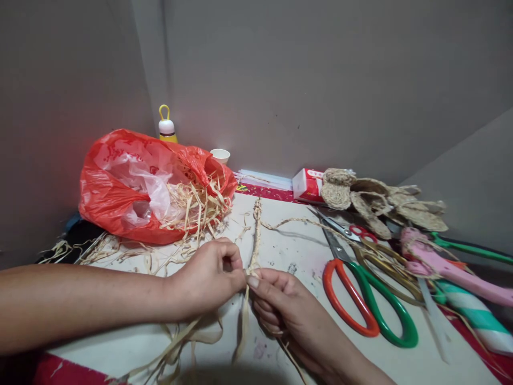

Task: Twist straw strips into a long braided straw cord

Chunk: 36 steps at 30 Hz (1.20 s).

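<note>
Head view: your left hand (210, 270) and right hand (282, 299) pinched the near end of the braid (257, 238), between bag (116, 214) and scissors (371, 299) over the bench (298, 248). It seemed light, pliable, best held where strands (242, 326) loosened.

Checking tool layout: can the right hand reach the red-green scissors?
Likely yes: the red-green scissors lie right of the right hand, handles nearest, nothing visibly between; it would probably release the braided cord first.
</note>
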Tool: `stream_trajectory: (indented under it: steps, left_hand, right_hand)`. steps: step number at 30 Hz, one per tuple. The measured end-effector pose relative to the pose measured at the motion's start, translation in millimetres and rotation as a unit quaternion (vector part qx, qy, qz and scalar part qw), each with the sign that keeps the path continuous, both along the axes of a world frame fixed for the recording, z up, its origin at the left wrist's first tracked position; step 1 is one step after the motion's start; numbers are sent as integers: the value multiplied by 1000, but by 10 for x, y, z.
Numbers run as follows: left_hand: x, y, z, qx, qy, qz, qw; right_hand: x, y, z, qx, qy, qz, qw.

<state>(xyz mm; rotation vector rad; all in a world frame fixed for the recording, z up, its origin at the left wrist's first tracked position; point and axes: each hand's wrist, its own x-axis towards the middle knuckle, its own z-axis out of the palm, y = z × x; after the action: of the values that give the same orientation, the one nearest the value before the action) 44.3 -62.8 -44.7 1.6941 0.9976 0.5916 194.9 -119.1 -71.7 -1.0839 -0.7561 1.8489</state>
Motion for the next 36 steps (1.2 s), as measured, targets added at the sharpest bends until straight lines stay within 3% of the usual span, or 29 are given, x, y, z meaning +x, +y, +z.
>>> stream_trajectory:
  steps: [6,9,14,25,36]
  left_hand:
    - [2,110,34,-251,-70,-16,965]
    - [-15,166,40,-302,-51,-62,950]
    - [-33,204,57,-268,-22,-111,957]
    - [-8,135,-20,-131,3,-117,984]
    - [-11,247,15,-207,32,-140,968]
  right_hand:
    - [4,-8,-6,-3,6,1,1000]
    - [7,-6,13,-16,11,3,1000]
    - [3,-2,28,-19,11,2,1000]
    - [-24,-24,66,-39,17,-13,999]
    - [14,-11,47,-36,-23,26,999]
